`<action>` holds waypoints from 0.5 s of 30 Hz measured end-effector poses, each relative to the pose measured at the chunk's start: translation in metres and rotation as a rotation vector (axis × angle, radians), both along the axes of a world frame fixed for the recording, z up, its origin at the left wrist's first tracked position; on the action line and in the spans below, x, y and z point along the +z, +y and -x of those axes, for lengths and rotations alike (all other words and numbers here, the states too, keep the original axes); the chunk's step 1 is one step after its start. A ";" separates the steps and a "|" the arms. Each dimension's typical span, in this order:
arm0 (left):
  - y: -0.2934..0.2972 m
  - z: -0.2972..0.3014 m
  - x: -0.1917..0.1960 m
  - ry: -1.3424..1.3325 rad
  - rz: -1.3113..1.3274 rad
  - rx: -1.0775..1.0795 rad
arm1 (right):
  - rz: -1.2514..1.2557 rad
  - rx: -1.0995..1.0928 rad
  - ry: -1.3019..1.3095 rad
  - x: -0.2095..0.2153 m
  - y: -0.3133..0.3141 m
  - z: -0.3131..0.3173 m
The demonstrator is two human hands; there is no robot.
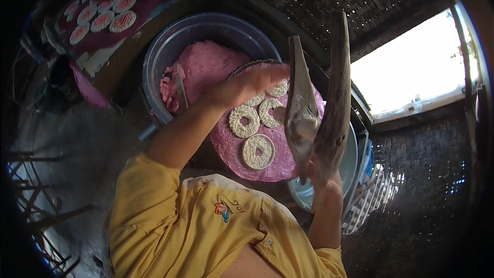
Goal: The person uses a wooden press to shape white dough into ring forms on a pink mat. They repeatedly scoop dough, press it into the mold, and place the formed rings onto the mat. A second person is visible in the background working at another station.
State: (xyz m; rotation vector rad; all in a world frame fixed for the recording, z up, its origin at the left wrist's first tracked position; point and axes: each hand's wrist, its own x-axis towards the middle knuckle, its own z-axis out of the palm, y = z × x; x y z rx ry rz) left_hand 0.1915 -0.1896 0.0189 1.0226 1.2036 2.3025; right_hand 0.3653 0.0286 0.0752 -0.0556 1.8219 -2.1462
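A wooden press with two long, worn arms rises toward me, pale dough-like material between them. My right hand is closed around its lower end. Beyond the arms, my left hand reaches over the far side of a round, pink cloth-covered board. Its fingers are stretched out, their tips hidden behind the left wooden arm. On the board lie several pale lacy rings; the nearest ring sits inside a round rim. Next to the press is a C-shaped ring, partly hidden.
A large blue-grey tub behind the board holds pink dough and a flat stick. Pink-and-white discs cover a surface at the far left. Under the board's right side stands a pale basin. Woven walls and a bright window lie right.
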 end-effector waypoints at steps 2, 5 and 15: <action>0.008 -0.027 -0.014 0.332 0.442 0.132 | 0.034 -0.069 0.063 -0.007 -0.007 0.001; 0.007 -0.049 -0.030 0.413 0.573 0.578 | 0.020 0.221 0.118 -0.024 -0.011 0.013; -0.098 -0.047 -0.073 -0.368 0.273 0.737 | -1.146 -0.245 0.255 -0.088 0.001 0.027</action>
